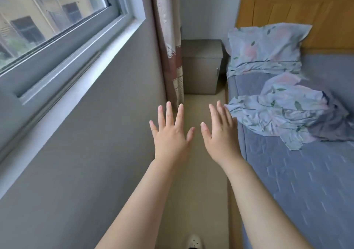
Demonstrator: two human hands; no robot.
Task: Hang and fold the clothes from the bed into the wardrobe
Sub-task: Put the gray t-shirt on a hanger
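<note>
The bed [298, 176] with a blue quilted cover fills the right side. On it lies a crumpled pale floral cloth [277, 112] beside a dark grey garment [333, 122] at the right edge. My left hand [170, 133] and my right hand [220, 133] are stretched out side by side over the narrow floor strip, palms down, fingers straight and spread, holding nothing. My right hand's fingertips are near the cloth's left corner. No wardrobe is in view.
A floral pillow [266, 47] leans against the orange headboard [298, 5]. A grey bedside cabinet [202, 66] closes the far end of the aisle. A grey wall with a window [47, 24] and a curtain [168, 43] runs along the left.
</note>
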